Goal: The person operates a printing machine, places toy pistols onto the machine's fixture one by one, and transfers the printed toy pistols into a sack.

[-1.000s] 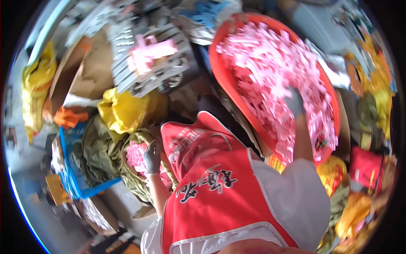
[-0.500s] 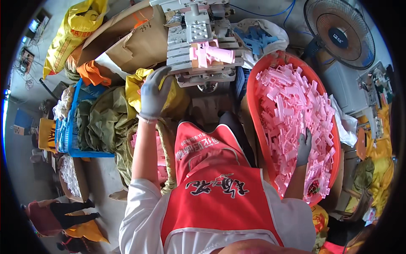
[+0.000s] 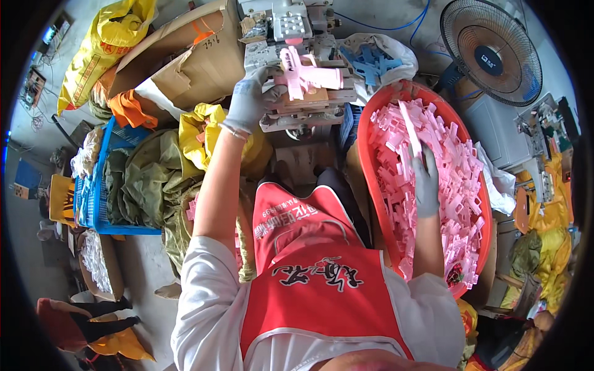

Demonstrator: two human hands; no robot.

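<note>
While pink plastic parts (image 3: 307, 75) lay on the small machine (image 3: 297, 62), both gloved hands worked.
Left hand (image 3: 250, 99) gripped the machine's edge beside them; right hand (image 3: 424, 179) pinched one pink strip (image 3: 411, 128) above the red tub (image 3: 366, 167).

The left hand (image 3: 250, 99) rests against the small machine (image 3: 297, 68), which stands ahead of the person with 1 plastic piece (image 3: 309, 75) on it. The right hand (image 3: 426, 182) lies in the tub (image 3: 371, 161) of plastic pieces (image 3: 455, 179) — right of the machine. Left of the left hand sit a cardboard box (image 3: 192, 68) and, nearer the person, a crate (image 3: 93, 198). Beyond the right hand stands a fan (image 3: 492, 52).
</note>
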